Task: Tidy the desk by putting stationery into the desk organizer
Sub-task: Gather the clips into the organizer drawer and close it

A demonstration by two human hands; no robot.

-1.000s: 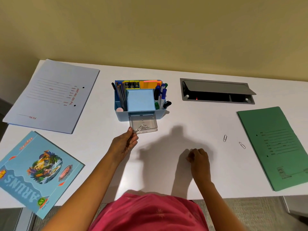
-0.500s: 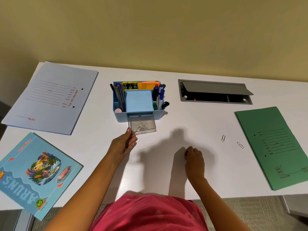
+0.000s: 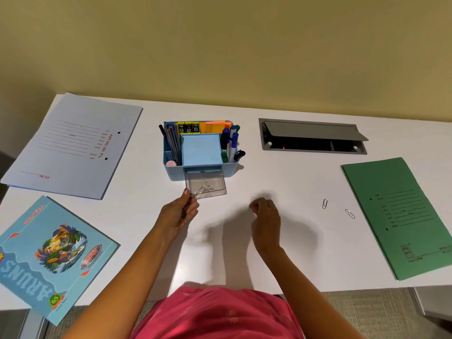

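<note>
- Desk organizer [image 3: 171, 171], pale blue, sits on the white desk [image 3: 281, 177] just left of centre in the frame, packed with pencils, markers and sticky notes.
- Its clear drawer [image 3: 205, 185] is pulled out toward the person, with a few paper clips [image 3: 204, 189] lying inside.
- Left hand [image 3: 178, 215] pinches the drawer's lower left corner between thumb and fingertips, gripping it.
- Right hand [image 3: 266, 218] hangs just above the desk in the middle of the frame, fingers curled loosely inward; whether it holds anything, I cannot tell.
- Two loose paper clips [image 3: 324, 203] lie on the desk to the right of that hand, near each other and just left of a green folder [image 3: 403, 216].
- Grey cable hatch [image 3: 313, 137] stands open at upper right, well apart from the organizer.
- Light blue folder [image 3: 73, 145] lies at upper left, and a picture-covered notebook [image 3: 51, 255] overhangs the desk edge at lower left.
</note>
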